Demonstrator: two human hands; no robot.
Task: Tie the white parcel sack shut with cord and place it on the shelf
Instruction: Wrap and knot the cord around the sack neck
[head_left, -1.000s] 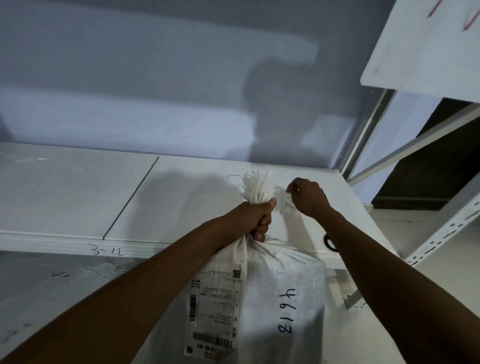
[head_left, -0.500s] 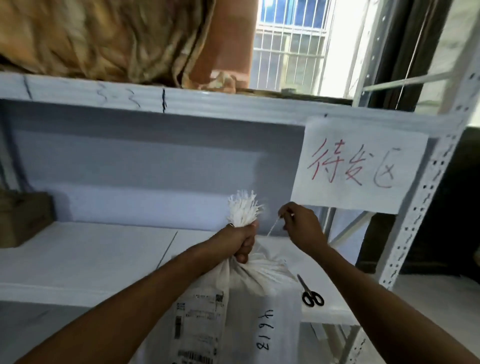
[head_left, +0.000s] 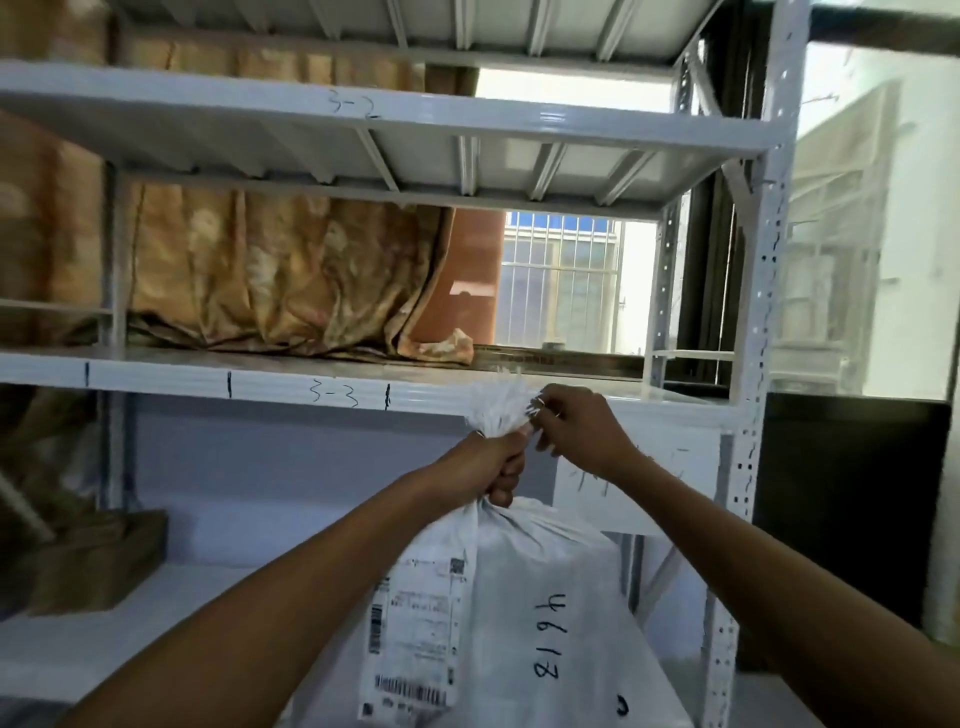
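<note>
Open shelf bay (head_left: 218, 613) lies at nine o'clock of the sack (head_left: 545, 623), blocked only far left by a brown box (head_left: 98, 566). At twelve, the shelf edge (head_left: 322, 387) bars upward passage; at three, the upright post (head_left: 748, 467).

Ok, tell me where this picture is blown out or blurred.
Head view: the window behind the shelf is blown out; the left edge smears with motion blur; shelf posts bow from the wide lens; the frayed sack top at the right hand is soft.
</note>
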